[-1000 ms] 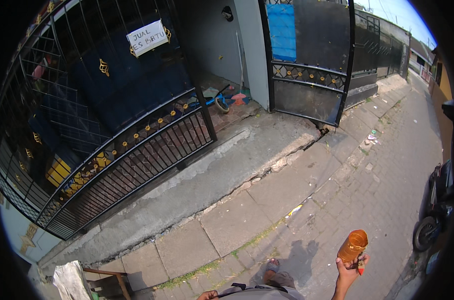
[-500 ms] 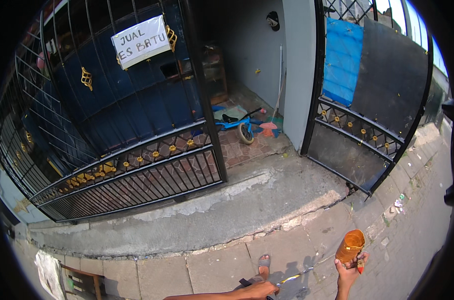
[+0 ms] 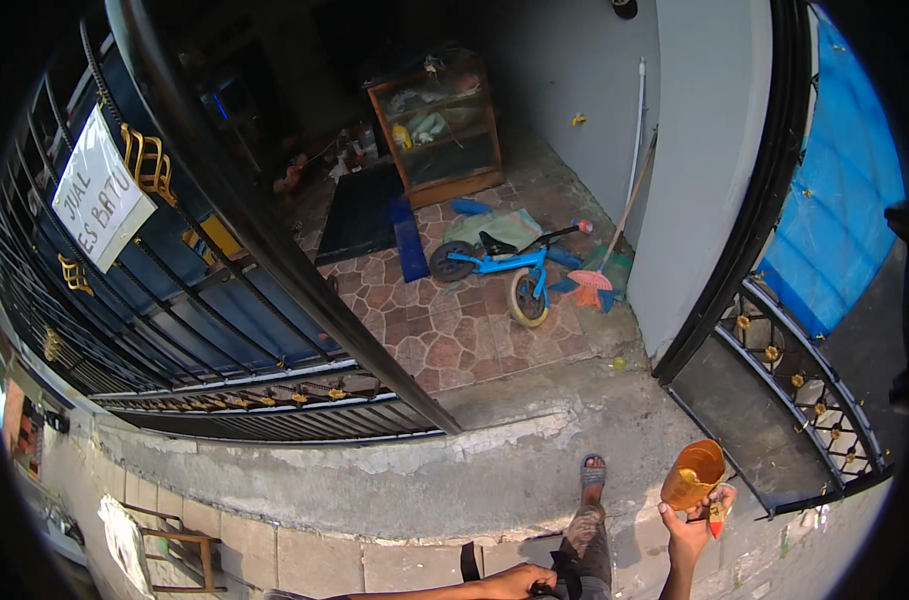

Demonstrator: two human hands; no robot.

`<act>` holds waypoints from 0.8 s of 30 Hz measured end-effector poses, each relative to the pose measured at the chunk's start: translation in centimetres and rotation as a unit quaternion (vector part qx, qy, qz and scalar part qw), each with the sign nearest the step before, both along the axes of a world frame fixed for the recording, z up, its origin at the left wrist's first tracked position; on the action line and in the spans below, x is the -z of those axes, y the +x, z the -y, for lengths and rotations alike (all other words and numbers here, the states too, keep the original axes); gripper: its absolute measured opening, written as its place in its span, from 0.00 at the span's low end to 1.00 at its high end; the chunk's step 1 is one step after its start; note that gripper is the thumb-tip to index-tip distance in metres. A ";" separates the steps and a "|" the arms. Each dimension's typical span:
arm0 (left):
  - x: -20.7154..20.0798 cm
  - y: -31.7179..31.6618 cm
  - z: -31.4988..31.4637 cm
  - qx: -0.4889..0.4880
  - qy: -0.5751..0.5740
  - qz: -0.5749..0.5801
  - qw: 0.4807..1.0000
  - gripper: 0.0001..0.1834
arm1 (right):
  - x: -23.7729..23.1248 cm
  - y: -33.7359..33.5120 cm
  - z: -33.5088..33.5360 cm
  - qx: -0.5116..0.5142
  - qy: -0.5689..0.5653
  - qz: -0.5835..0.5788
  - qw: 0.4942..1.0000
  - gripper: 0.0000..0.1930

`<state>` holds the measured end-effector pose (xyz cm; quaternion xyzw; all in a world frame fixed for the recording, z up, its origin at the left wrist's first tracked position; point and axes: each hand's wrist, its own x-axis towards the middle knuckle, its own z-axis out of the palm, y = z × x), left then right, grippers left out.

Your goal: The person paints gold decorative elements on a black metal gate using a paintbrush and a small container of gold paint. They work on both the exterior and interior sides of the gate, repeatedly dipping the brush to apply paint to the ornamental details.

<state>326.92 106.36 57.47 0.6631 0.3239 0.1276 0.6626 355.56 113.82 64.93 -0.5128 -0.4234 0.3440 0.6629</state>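
Observation:
My right hand (image 3: 690, 528) is wrapped round an orange-brown plastic cup (image 3: 696, 474), tilted so its open mouth shows; it looks mostly unfilled. A small brown thing with a red tip (image 3: 715, 517) sticks out by the fingers of the same hand; its kind is unclear. Low in the middle, my left hand (image 3: 529, 580) is closed beside a black strap (image 3: 566, 577) at my waist. What its fingers hold, if anything, is hidden. My sandalled foot (image 3: 593, 470) rests on the concrete ramp in front of the gateway.
Black gate leaves (image 3: 404, 385) stand either side of the opening. A blue balance bike (image 3: 504, 262) lies on the patterned tiles, near a pink rake-like broom (image 3: 589, 280) and a glass cabinet (image 3: 439, 130). A wooden stool (image 3: 189, 540) stands at lower left.
I have stepped closer to the gateway, and the bike and cabinet now show larger. The cup stays in my right hand. A striped yellow-white strip beside my left hand no longer shows.

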 end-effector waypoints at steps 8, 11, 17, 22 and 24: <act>-11.6 2.2 -27.5 0.030 -0.039 -0.163 0.985 0.22 | -6.4 -0.2 -36.5 -0.125 0.071 0.140 0.980 0.32; -12.3 -1.4 -33.7 -0.004 -0.232 -0.011 0.973 0.28 | -8.0 -1.2 -47.5 -0.163 0.008 0.247 0.955 0.37; -11.2 -10.3 -43.3 -0.213 -0.101 0.122 0.964 0.31 | -12.2 -14.4 -63.2 -0.339 -0.025 0.061 0.938 0.31; -24.4 -20.7 -57.4 -0.427 0.017 0.203 0.881 0.18 | -19.4 -27.8 -71.5 -0.343 -0.063 0.041 0.936 0.28; -32.1 -24.3 -62.9 -0.410 0.062 0.283 0.865 0.21 | -21.9 -32.1 -74.9 -0.385 -0.059 0.001 0.921 0.28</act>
